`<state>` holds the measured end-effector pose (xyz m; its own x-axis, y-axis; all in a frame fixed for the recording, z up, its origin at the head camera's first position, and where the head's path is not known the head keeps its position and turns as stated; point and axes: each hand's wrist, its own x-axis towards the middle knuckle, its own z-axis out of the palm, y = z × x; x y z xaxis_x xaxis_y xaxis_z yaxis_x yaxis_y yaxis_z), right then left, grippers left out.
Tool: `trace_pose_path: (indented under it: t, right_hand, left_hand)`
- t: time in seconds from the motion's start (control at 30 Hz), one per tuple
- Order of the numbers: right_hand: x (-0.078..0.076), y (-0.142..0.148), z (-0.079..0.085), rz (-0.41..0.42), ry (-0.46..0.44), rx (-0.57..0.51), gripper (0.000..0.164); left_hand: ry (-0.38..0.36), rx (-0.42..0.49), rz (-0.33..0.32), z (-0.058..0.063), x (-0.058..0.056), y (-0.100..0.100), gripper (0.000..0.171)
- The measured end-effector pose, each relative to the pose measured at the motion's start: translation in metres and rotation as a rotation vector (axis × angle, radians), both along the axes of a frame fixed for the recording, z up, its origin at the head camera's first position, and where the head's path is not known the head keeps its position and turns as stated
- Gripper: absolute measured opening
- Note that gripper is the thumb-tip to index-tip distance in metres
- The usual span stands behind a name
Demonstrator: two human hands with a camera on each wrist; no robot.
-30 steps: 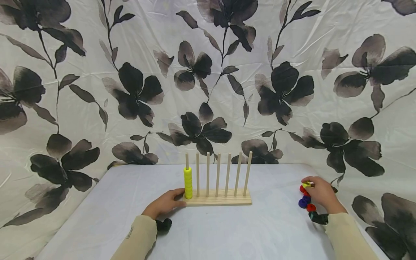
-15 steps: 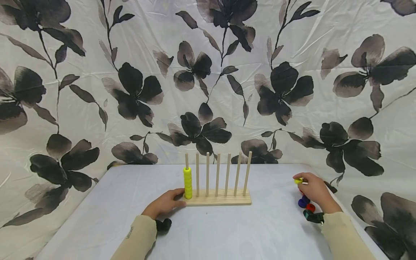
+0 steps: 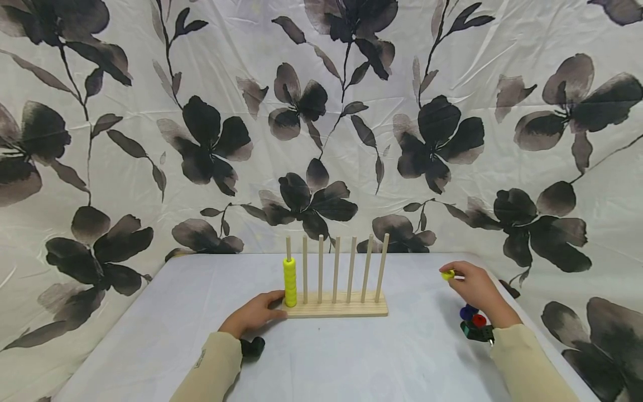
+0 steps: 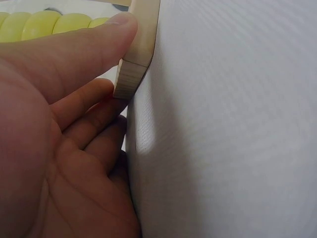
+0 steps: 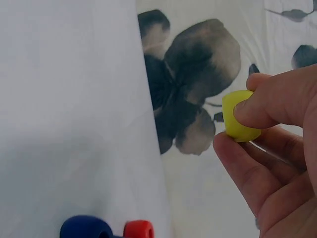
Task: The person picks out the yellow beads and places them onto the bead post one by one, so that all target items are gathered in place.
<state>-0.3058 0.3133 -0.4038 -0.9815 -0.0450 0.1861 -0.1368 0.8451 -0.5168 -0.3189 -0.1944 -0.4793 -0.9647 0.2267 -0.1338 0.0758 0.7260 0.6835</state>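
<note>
A wooden peg stand (image 3: 336, 311) with a row of upright pegs stands on the white table. Several yellow beads (image 3: 289, 283) are stacked on its leftmost peg; the other pegs are bare. At the stand's left end, my left hand (image 3: 254, 314) grips the base between thumb and fingers; the left wrist view shows the thumb (image 4: 111, 42) on the base's edge. Off to the right, my right hand (image 3: 474, 287) pinches a single yellow bead (image 5: 239, 115) between thumb and fingertips, held above the table.
Blue beads (image 3: 467, 312) and a red bead (image 3: 479, 320) lie on the table below my right wrist, partly hidden by the wrist camera (image 3: 477, 332). A floral cloth (image 3: 311, 111) hangs behind the white table (image 3: 351, 357).
My right hand has lifted the yellow bead away from the loose beads and carried it left and away from me. My left hand has stayed on the stand.
</note>
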Motion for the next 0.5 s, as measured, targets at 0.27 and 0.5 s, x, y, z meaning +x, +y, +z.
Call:
trace_pose_path:
  t: [0.27,0.5]
  right_hand:
    - [0.003,-0.012,0.008,0.068,0.091,-0.005,0.027]
    - [0.009,-0.024,0.017,0.143,0.143,0.01,0.026]
  left_hand:
    - [0.0,0.003,-0.005,-0.002,-0.002,-0.001,0.07]
    - [0.007,0.002,-0.003,-0.004,-0.003,-0.001,0.071]
